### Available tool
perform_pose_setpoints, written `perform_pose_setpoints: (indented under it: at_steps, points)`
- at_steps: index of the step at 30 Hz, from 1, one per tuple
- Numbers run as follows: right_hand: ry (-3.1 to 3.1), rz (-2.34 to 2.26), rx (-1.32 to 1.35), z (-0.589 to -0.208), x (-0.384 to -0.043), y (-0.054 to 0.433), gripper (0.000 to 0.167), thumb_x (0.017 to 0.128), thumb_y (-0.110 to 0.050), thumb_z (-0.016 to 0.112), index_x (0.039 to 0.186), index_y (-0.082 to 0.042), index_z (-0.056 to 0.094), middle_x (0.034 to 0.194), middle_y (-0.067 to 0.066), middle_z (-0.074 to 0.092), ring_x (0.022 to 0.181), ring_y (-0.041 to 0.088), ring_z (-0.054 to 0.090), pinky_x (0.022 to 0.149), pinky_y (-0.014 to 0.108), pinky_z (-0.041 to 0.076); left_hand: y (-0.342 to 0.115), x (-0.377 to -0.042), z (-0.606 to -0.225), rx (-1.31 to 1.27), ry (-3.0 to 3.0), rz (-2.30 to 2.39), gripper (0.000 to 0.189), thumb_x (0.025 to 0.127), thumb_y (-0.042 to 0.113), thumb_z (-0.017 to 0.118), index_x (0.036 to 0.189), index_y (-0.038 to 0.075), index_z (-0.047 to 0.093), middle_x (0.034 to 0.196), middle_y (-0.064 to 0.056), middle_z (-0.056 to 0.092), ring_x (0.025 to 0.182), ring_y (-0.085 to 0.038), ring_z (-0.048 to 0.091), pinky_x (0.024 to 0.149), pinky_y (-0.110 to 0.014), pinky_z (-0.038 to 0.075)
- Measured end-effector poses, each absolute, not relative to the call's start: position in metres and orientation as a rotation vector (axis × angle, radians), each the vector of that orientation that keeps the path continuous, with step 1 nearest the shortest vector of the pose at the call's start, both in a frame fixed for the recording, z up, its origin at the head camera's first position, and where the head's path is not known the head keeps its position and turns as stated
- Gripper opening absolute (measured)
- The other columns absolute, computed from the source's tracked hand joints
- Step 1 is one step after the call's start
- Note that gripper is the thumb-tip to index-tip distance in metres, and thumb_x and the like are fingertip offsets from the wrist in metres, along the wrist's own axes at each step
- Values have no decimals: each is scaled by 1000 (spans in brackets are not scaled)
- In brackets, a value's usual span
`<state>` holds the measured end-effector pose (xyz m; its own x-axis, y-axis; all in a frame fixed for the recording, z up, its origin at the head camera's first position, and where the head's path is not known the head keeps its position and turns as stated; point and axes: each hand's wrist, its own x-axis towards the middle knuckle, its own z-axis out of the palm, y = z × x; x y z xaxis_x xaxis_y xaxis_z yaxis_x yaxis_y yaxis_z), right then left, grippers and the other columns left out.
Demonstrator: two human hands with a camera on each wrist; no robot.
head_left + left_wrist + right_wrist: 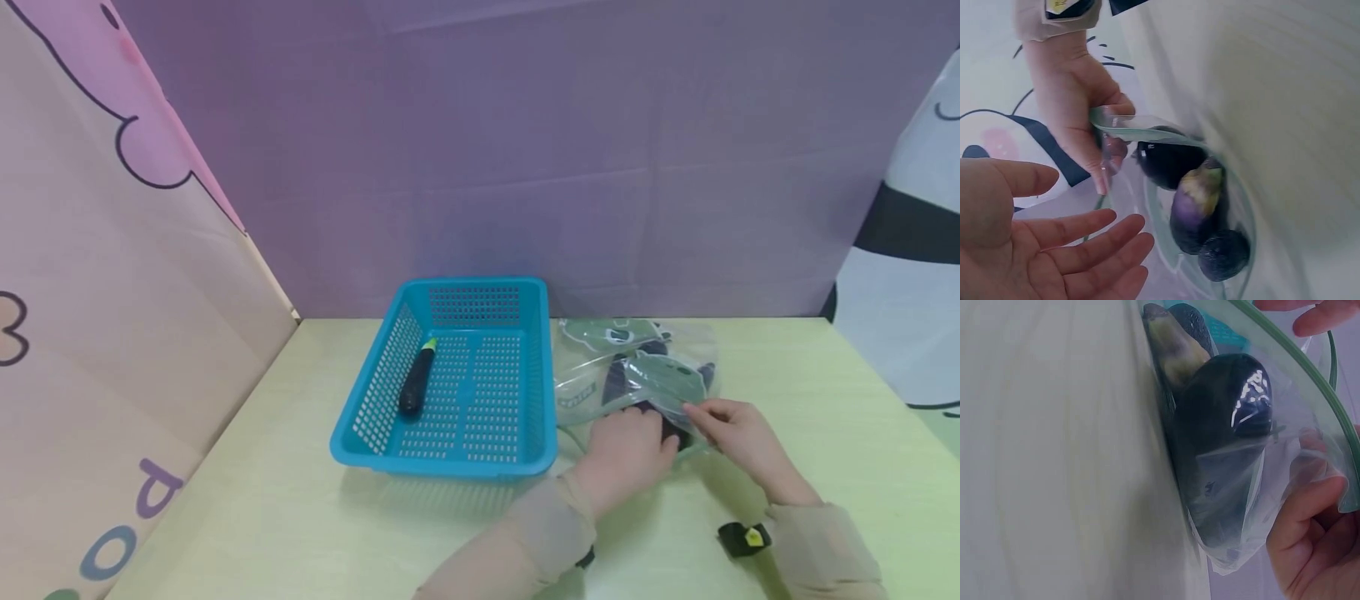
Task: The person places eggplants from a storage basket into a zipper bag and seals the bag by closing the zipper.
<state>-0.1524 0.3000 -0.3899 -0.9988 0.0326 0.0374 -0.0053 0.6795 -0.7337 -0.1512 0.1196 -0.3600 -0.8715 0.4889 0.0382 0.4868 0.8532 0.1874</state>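
A clear zip bag (573,379) with green cartoon prints lies on the table, several dark eggplants inside it. My right hand (742,437) pinches the edge of the bag's mouth at its right corner. My left hand (628,446) is at the mouth, its fingers extended and holding nothing in the left wrist view. Through the opening there, a purple eggplant (1194,209) with a pale stem end shows between a glossy black eggplant (1169,164) and a dark rounded end (1224,255). In the right wrist view, the glossy eggplant (1225,437) lies nearest the right hand.
A blue perforated basket (450,469) stands just left of the bag, with one dark eggplant (417,379) with a green tip inside. Behind the table (262,500) hangs a purple cloth (525,167). A black strap with a yellow mark (744,539) is by the right wrist.
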Motion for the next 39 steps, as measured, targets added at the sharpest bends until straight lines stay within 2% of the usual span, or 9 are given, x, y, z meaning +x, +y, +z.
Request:
perform_pose_setpoints:
  at_steps: [5, 9, 23, 31, 39]
  points:
    - [-2837, 1255, -26, -391, -152, 300, 41, 98, -33, 49, 77, 0, 61, 56, -4, 47, 50, 8, 40, 47, 25, 39, 115, -151, -351, 805, 2982, 371, 32, 96, 45, 48, 77, 21, 59, 62, 8, 52, 54, -7, 46, 44, -22, 36]
    - [-2836, 1247, -27, -391, -153, 301, 41, 98, -33, 49, 77, 0, 62, 56, -5, 46, 50, 8, 40, 47, 25, 39, 112, -150, -346, 838, 2980, 377, 31, 96, 45, 48, 78, 21, 59, 62, 8, 51, 54, -7, 46, 45, -22, 35]
    - [-2839, 1250, -15, -391, -153, 302, 41, 99, -33, 48, 78, -1, 62, 57, -5, 47, 52, 9, 41, 48, 25, 39, 105, -148, -337, 899, 2909, 433, 32, 97, 46, 45, 90, 21, 64, 63, 10, 52, 54, -4, 46, 46, -19, 36]
    - [-2834, 1257, -12, -390, -152, 301, 41, 99, -33, 48, 77, 0, 61, 58, -4, 47, 53, 9, 42, 49, 26, 39, 98, -144, -328, 929, 2882, 512, 35, 98, 42, 46, 72, 21, 54, 56, 10, 48, 49, -5, 44, 42, -19, 35]
    - [-2805, 1257, 9, -393, -152, 301, 39, 98, -30, 50, 77, 0, 62, 56, -6, 46, 51, 9, 42, 49, 25, 39, 91, -141, -319, 955, 2887, 532, 39, 98, 42, 44, 66, 21, 48, 53, 10, 42, 44, -4, 39, 38, -18, 33]
